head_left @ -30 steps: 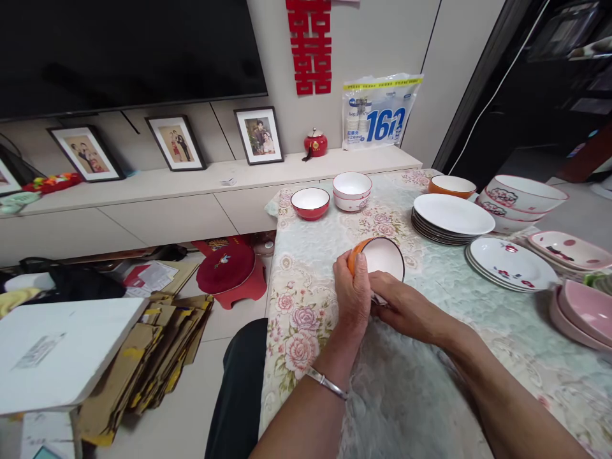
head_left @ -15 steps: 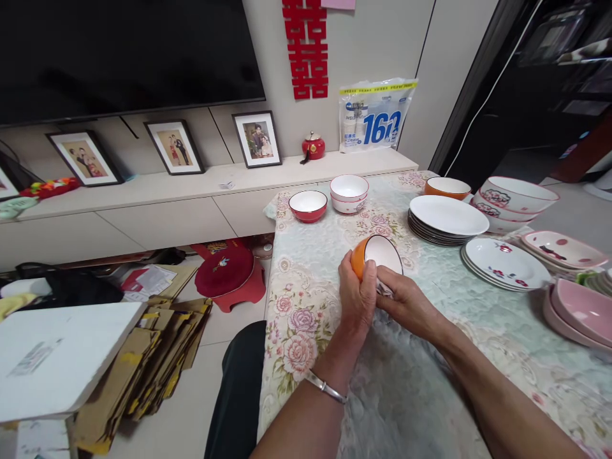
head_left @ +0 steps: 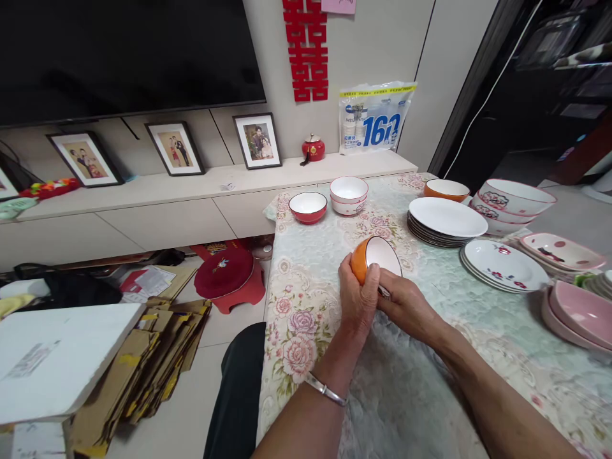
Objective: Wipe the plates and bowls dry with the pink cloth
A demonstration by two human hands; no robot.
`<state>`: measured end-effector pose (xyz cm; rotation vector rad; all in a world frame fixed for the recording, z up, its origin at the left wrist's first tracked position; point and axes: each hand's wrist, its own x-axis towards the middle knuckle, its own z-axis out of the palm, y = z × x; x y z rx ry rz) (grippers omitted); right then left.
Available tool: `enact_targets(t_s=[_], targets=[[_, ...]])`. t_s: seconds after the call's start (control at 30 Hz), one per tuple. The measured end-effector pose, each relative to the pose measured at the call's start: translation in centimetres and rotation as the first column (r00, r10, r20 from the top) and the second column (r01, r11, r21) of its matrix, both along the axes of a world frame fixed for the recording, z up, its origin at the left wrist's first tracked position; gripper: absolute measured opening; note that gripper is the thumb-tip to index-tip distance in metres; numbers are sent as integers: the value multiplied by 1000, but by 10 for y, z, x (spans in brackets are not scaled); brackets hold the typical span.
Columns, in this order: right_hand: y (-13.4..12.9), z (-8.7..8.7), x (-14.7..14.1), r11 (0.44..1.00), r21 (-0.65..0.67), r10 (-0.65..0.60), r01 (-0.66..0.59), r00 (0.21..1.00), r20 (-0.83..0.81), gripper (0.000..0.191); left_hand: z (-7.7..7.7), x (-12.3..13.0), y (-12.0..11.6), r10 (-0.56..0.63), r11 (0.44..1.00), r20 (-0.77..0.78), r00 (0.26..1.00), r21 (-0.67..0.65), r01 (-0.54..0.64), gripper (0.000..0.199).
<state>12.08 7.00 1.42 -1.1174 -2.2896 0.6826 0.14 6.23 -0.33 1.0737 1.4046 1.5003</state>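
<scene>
An orange bowl [head_left: 362,260] with a white inside and a dark rim is held tilted above the table, its opening facing right and partly toward me. My left hand [head_left: 357,294] is wrapped round its left side, thumb over the near rim. Against the near right side of the bowl, my right hand [head_left: 406,305] is closed, its fingertips hidden. A small bit of pale cloth [head_left: 384,292] peeks out between the right fingers and the bowl; most of it is hidden.
Beyond the hands stand a red bowl [head_left: 308,211] and two stacked white bowls [head_left: 349,196]. To the right are white plates [head_left: 447,217], flowered plates [head_left: 504,264], large bowls [head_left: 514,201], an orange bowl [head_left: 447,189] and pink bowls [head_left: 581,312]. A red stool [head_left: 224,274] is left.
My right fingers have shifted slightly at the bowl's near edge, and less of the pale cloth shows. Both hands keep the bowl in nearly the same place.
</scene>
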Motion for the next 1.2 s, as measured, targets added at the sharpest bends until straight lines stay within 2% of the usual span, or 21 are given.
enact_targets(t_s=[0.1, 0.2, 0.3, 0.4, 0.63, 0.7, 0.83, 1.0, 1.07, 1.2], targets=[[1, 3, 1, 997, -41, 69, -73, 994, -85, 12, 1, 0, 0, -16, 1000, 5, 1000, -3, 16, 52], [4, 2, 6, 985, 10, 174, -174, 984, 35, 26, 0, -2, 2, -21, 1000, 4, 1000, -10, 21, 52], [5, -1, 7, 985, 100, 121, -143, 973, 195, 27, -2, -3, 5, -16, 1000, 5, 1000, -2, 16, 52], [5, -4, 6, 987, 137, 48, -86, 965, 257, 24, -6, -2, 6, -5, 1000, 13, 1000, 14, 4, 52], [5, -10, 2, 997, 72, -32, 32, 999, -2, 5, -9, 1, 4, -34, 999, 49, 998, 5, 33, 57], [6, -9, 1, 998, 66, -13, 14, 1000, -23, 6, -8, 1, 3, -32, 999, 46, 998, 7, 31, 56], [7, -7, 3, 990, 105, 86, -92, 994, 63, 20, -7, -1, 4, -15, 1000, 42, 999, 23, 14, 54], [6, -9, 5, 981, 170, 56, -89, 980, 189, 21, -9, -2, 5, -11, 1000, 25, 1000, 23, 10, 54], [5, -10, 3, 990, 132, 30, -47, 991, 131, 17, -10, 0, 4, -16, 1000, 28, 999, 23, 15, 57], [3, -7, -2, 998, 33, -42, 45, 993, -108, 11, -10, 2, 0, -17, 1000, 30, 999, 12, 17, 66]])
